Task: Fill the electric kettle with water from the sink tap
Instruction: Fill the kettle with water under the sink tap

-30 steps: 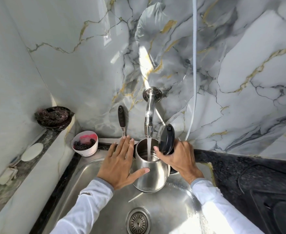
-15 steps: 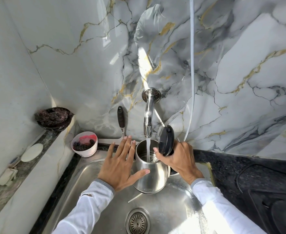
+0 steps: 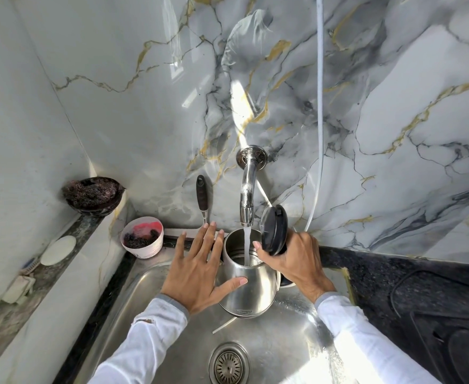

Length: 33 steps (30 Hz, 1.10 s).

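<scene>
A steel electric kettle (image 3: pixel 251 293) is held over the steel sink (image 3: pixel 144 289), right under the chrome wall tap (image 3: pixel 247 189). Its black lid (image 3: pixel 274 230) stands flipped open at the right. A stream of water (image 3: pixel 246 245) runs from the tap into the kettle's mouth. My right hand (image 3: pixel 297 263) grips the kettle's handle side, thumb at the rim; the handle itself is hidden. My left hand (image 3: pixel 200 268) lies flat against the kettle's left side, fingers spread, thumb across the front.
A white cup of dark scrubbers (image 3: pixel 142 236) stands at the sink's back left corner, a dark bowl (image 3: pixel 93 195) on the ledge behind it. A black-handled utensil (image 3: pixel 201 198) leans on the marble wall. The drain (image 3: pixel 230 365) is below. Black counter and stove (image 3: pixel 435 314) lie right.
Hands and kettle hold the same pose under the tap. Water keeps running into the kettle. Only the view shifted slightly.
</scene>
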Each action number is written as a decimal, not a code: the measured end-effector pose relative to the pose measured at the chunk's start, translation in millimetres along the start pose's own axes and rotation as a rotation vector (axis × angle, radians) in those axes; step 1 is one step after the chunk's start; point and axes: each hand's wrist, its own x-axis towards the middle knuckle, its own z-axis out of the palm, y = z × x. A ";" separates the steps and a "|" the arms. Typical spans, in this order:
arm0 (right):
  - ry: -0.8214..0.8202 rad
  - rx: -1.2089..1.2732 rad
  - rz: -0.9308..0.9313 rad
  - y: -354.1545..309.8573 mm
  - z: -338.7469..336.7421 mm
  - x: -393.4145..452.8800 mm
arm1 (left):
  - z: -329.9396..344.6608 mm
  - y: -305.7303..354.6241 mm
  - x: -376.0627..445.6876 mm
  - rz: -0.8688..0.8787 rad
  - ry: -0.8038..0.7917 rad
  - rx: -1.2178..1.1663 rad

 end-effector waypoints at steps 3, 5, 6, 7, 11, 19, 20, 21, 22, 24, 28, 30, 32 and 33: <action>-0.019 0.008 0.009 -0.9 0.0 0.6 | -0.8 -0.5 -0.3 -0.004 0.003 0.007; -0.013 0.001 0.003 -1.8 -0.1 1.0 | -1.3 -0.9 -0.5 -0.006 0.010 0.006; -0.010 -0.001 0.001 -2.4 -0.4 1.4 | -1.6 -1.2 -0.7 -0.005 0.009 0.002; -0.009 -0.002 -0.001 -3.0 -0.9 1.6 | -1.7 -1.3 -0.8 -0.006 0.006 0.000; -0.007 -0.017 0.005 -3.6 -2.6 1.7 | -1.3 -1.1 -0.8 -0.011 -0.004 -0.010; -0.010 -0.013 -0.008 -5.7 -3.5 0.9 | -0.6 -2.3 -1.5 -0.002 -0.026 -0.009; -0.010 -0.013 -0.012 -5.9 -3.4 1.0 | -0.9 -2.3 -1.6 -0.002 -0.027 -0.008; -0.012 -0.010 -0.010 -6.0 -3.3 0.7 | -1.5 -2.2 -1.7 -0.004 -0.030 -0.007; -0.011 -0.009 -0.009 -6.0 -3.0 0.5 | -2.1 -2.1 -2.2 -0.007 -0.034 -0.005; 0.001 -0.017 -0.012 -6.2 -2.6 -0.2 | -3.4 -1.8 -2.9 -0.010 -0.044 0.005; 0.007 -0.022 -0.012 -6.1 -3.1 -1.1 | -4.7 -1.0 -4.4 -0.008 -0.050 0.008; 0.011 -0.029 -0.010 -6.1 -3.0 -1.1 | -5.0 -0.6 -4.7 -0.005 -0.052 0.013; 0.013 -0.026 -0.010 -6.2 -2.9 -1.4 | -5.5 -0.5 -4.7 -0.004 -0.048 0.016; 0.015 -0.025 -0.012 -6.5 -2.9 -1.5 | -5.9 -0.4 -4.6 -0.004 -0.048 0.016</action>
